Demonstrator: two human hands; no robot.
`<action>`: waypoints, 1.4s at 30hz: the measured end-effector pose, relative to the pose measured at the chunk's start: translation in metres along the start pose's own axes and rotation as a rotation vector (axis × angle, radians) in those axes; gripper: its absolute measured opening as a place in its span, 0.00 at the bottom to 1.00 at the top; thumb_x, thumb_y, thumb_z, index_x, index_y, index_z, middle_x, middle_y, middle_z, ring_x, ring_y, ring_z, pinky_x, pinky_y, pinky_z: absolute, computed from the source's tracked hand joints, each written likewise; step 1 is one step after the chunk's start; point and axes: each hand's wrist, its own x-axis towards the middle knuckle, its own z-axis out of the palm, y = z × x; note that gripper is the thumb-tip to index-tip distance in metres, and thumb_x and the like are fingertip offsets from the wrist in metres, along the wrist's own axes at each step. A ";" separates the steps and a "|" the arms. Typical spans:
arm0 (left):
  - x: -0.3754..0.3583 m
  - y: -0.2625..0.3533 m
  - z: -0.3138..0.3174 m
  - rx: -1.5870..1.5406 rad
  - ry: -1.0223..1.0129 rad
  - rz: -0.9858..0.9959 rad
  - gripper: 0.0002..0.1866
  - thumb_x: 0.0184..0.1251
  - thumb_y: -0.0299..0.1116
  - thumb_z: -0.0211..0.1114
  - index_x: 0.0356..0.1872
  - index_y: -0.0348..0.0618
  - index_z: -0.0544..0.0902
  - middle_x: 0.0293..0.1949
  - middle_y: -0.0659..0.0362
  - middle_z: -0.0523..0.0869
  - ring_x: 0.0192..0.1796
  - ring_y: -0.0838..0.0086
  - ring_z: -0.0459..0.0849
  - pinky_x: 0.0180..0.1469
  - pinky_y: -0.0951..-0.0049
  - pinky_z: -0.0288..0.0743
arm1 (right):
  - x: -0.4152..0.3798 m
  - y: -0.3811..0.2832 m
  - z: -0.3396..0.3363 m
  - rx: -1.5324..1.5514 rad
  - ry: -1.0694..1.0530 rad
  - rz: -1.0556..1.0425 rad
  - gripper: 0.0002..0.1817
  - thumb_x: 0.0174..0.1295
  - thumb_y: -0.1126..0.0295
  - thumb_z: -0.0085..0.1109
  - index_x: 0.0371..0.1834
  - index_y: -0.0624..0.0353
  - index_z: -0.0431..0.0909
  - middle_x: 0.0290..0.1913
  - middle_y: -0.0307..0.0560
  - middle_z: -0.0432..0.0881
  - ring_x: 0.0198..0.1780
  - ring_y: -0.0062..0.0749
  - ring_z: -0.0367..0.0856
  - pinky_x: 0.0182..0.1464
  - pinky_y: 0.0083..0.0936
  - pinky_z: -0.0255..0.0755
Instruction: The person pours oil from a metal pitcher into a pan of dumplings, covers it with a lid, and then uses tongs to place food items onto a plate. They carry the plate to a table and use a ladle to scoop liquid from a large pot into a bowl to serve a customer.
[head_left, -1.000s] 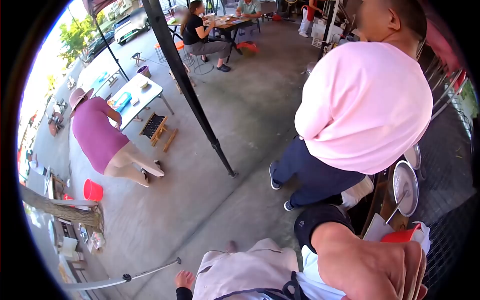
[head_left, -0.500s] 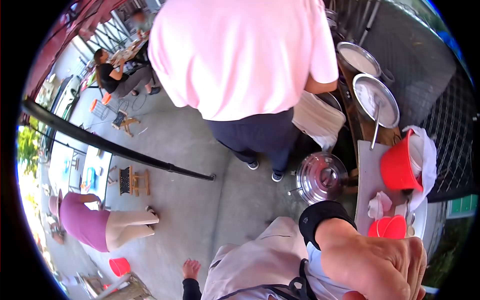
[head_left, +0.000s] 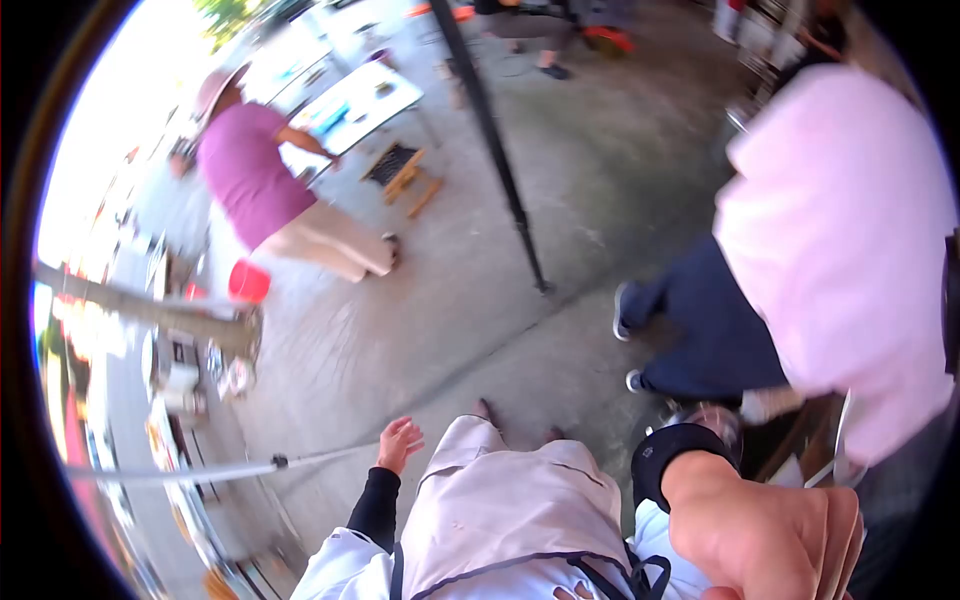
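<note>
My left hand (head_left: 400, 445) hangs at my side by the beige apron (head_left: 520, 490), its fingers loosely spread and holding nothing. Close to the camera at the lower right, my right hand (head_left: 765, 525) is raised with its fingers curled tight. Whatever lies inside that fist, if anything, is hidden. A black cuff (head_left: 678, 455) wraps the right wrist. Just beyond it, part of a shiny clear or metal round vessel (head_left: 722, 422) shows, mostly covered by the cuff.
A person in a pink shirt (head_left: 840, 230) stands close at the right. A black pole (head_left: 500, 160) rises from the concrete. Left of it, a person in a purple top (head_left: 255, 175) leans toward a white table (head_left: 375, 105) near a stool (head_left: 400, 175). A red bucket (head_left: 248, 282) stands behind them.
My view has swung left, so the person in pink now appears at the right and the counter with red buckets has left view. More of my left arm shows. My right hand remains closed.
</note>
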 end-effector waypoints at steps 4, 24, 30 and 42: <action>-0.024 -0.098 -0.092 -0.144 0.359 -0.148 0.20 0.67 0.33 0.57 0.59 0.37 0.70 0.46 0.50 0.80 0.47 0.61 0.82 0.45 0.60 0.82 | -0.007 0.111 -0.031 0.003 0.167 -0.400 0.24 0.59 0.81 0.43 0.05 0.49 0.59 0.10 0.36 0.67 0.14 0.20 0.69 0.34 0.18 0.77; 0.034 -0.028 -0.189 -0.783 0.778 -0.130 0.19 0.66 0.32 0.58 0.57 0.39 0.72 0.41 0.55 0.81 0.41 0.69 0.83 0.39 0.67 0.82 | -0.038 0.538 -0.095 0.956 0.068 0.434 0.24 0.63 0.77 0.45 0.06 0.51 0.64 0.12 0.39 0.69 0.14 0.22 0.70 0.37 0.24 0.80; 0.076 -0.031 -0.193 -0.902 0.929 -0.197 0.19 0.64 0.32 0.59 0.55 0.40 0.73 0.40 0.55 0.81 0.40 0.69 0.83 0.38 0.66 0.82 | -0.054 0.644 -0.101 1.189 0.047 0.375 0.25 0.68 0.73 0.38 0.07 0.51 0.63 0.13 0.37 0.67 0.16 0.23 0.71 0.40 0.28 0.81; 0.136 -0.061 -0.192 -1.119 1.071 -0.422 0.14 0.62 0.30 0.58 0.49 0.39 0.77 0.31 0.58 0.81 0.29 0.71 0.82 0.29 0.69 0.79 | -0.082 0.825 -0.079 1.480 0.036 0.517 0.24 0.63 0.74 0.38 0.06 0.51 0.61 0.10 0.37 0.62 0.14 0.21 0.67 0.39 0.22 0.79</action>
